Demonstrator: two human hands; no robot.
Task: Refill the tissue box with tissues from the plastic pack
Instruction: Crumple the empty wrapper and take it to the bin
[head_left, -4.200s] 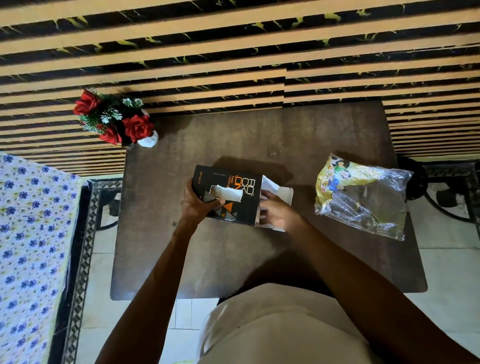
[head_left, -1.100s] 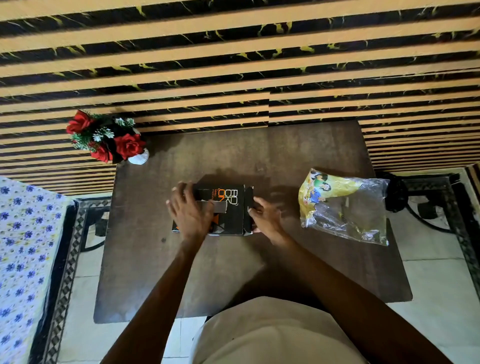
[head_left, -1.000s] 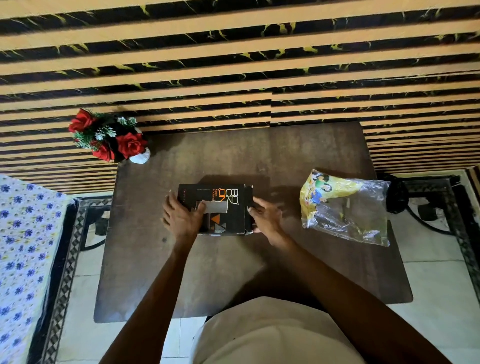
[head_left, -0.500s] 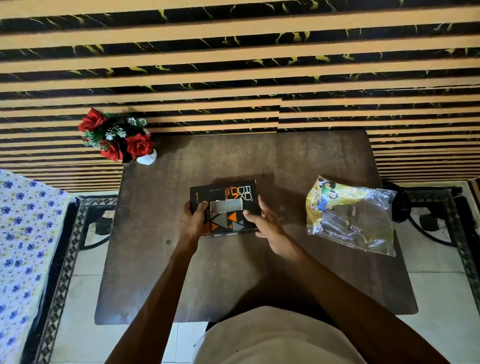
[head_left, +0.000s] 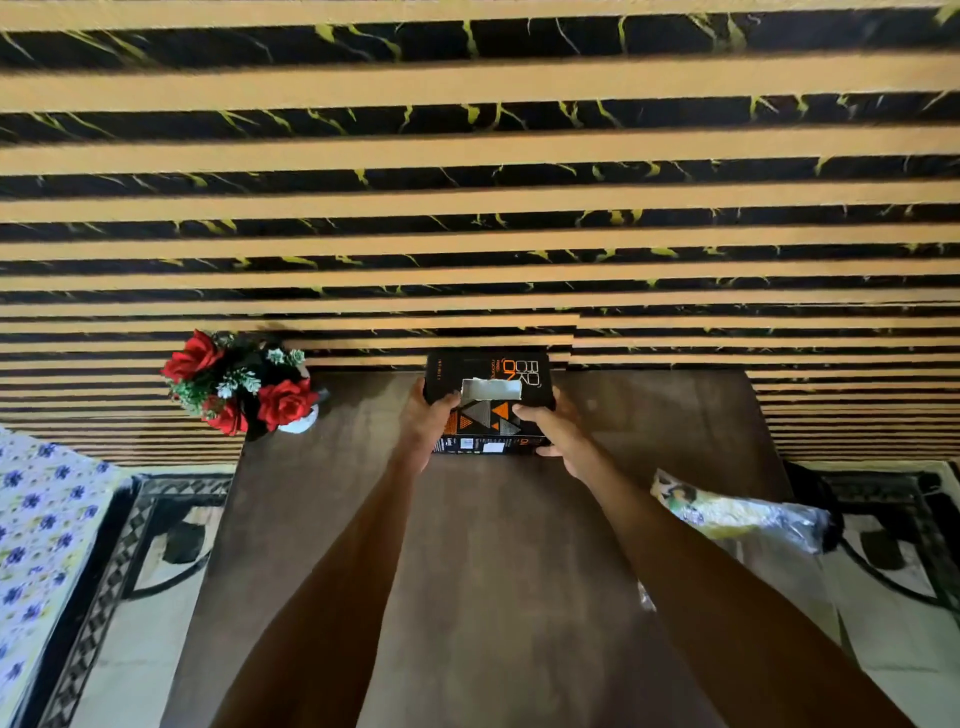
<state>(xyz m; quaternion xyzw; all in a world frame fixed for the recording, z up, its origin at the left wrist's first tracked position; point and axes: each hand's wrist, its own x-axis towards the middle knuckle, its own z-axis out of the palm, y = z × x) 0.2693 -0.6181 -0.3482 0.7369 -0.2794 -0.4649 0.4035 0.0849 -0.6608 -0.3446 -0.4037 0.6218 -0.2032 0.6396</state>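
Observation:
The black tissue box (head_left: 488, 374) with orange triangles is at the far edge of the brown table (head_left: 467, 571), close to the striped wall. White tissue shows in its top slot. My left hand (head_left: 428, 421) grips the box's left end and my right hand (head_left: 553, 428) grips its right end, both arms stretched forward. The plastic pack (head_left: 737, 512), clear with yellow print, lies flattened on the table's right side, partly hidden behind my right forearm.
A white vase of red roses (head_left: 244, 389) stands at the table's far left corner. A striped tan-and-black wall (head_left: 467, 208) runs right behind the table. A floral cloth (head_left: 36, 545) lies at the left, and patterned rugs cover the floor on both sides.
Both hands have carried the tissue box from the middle of the table to its far edge by the wall. The box flap that stood open earlier is shut.

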